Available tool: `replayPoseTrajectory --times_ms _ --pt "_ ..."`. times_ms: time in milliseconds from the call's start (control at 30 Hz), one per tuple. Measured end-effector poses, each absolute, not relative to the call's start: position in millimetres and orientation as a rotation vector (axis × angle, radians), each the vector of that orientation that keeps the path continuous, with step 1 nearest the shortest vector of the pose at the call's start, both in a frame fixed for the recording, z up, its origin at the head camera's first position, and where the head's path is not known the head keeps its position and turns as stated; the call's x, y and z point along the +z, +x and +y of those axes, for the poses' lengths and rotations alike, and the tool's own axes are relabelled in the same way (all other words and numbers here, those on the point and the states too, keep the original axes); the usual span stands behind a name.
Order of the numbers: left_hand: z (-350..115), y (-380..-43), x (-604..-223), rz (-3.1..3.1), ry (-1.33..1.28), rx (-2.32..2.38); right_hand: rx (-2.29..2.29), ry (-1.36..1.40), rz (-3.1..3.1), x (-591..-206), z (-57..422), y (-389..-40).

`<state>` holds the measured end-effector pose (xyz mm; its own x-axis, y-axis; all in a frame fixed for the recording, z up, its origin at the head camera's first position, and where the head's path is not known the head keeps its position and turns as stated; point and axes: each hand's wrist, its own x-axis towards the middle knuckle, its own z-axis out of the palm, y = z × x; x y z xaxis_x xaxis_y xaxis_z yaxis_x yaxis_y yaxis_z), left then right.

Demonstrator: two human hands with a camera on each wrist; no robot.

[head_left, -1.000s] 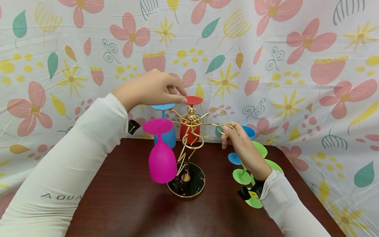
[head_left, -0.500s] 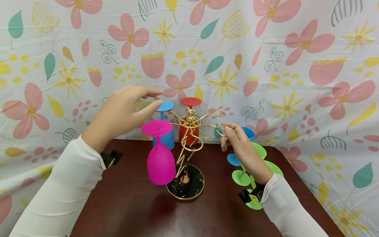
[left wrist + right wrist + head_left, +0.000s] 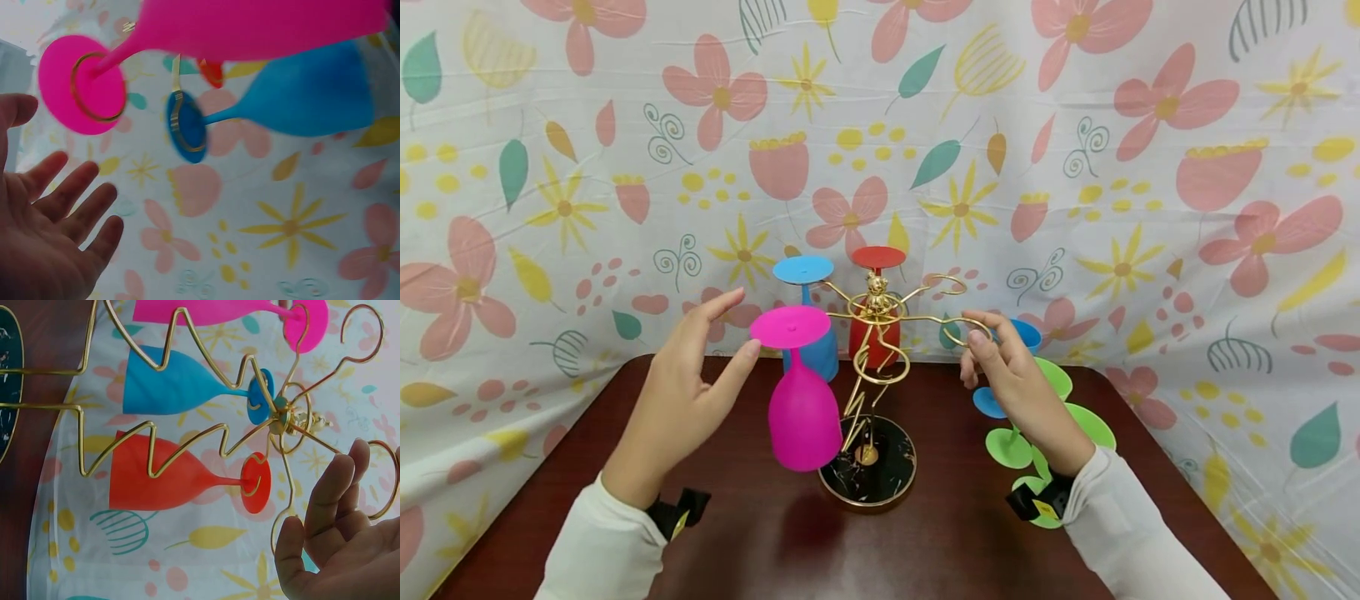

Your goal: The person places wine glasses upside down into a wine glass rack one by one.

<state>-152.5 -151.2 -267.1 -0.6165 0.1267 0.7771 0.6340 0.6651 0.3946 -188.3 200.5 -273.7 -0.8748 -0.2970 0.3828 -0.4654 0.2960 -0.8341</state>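
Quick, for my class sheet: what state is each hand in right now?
Left hand: open, holding nothing.
Right hand: closed, holding the gold rack.

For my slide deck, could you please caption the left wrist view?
Empty left hand beside a pink goblet and a blue goblet, both hung by the foot from gold rings.

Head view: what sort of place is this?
Probably a makeshift indoor recording setup: creased flower-print cloth as a backdrop, a dark table in front of it, and black wrist cameras on the person.
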Motion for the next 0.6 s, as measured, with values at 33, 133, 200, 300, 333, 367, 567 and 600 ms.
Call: replayPoseTrajectory --times_ms 33,133,200,300,333,367,567,600 --pt "-151.4 -152.1 -273.9 -2.140 -0.575 -0.891 1.621 0.704 -2.406 -274.3 201.1 -187.7" --pt "-152.0 -150.6 -294.1 -2.172 -0.550 -0.950 1.609 0.683 -2.421 -276.7 202.5 -186.2" --pt "-151.9 -149.9 -306.1 -2.191 -0.551 -0.981 1.607 0.679 -2.426 -278.1 202.8 -185.8" --pt "-151.2 -149.9 -319.7 -2.219 -0.561 -0.989 1.605 0.688 -2.422 -279.4 203.2 -185.5" --pt "-150.9 -149.9 -323.1 -2.227 -0.561 -0.990 1.605 0.691 -2.421 -279.4 203.3 -185.4" --pt "-150.6 -150.1 -325.7 -2.233 -0.562 -0.990 1.605 0.696 -2.420 -279.2 203.5 -185.4" --pt "-149.8 -152.3 -333.3 -2.265 -0.529 -1.005 1.544 0.711 -2.429 -273.6 207.8 -183.0" --pt "-149.8 -153.0 -334.0 -2.269 -0.526 -1.004 1.521 0.708 -2.437 -272.2 209.3 -181.9"
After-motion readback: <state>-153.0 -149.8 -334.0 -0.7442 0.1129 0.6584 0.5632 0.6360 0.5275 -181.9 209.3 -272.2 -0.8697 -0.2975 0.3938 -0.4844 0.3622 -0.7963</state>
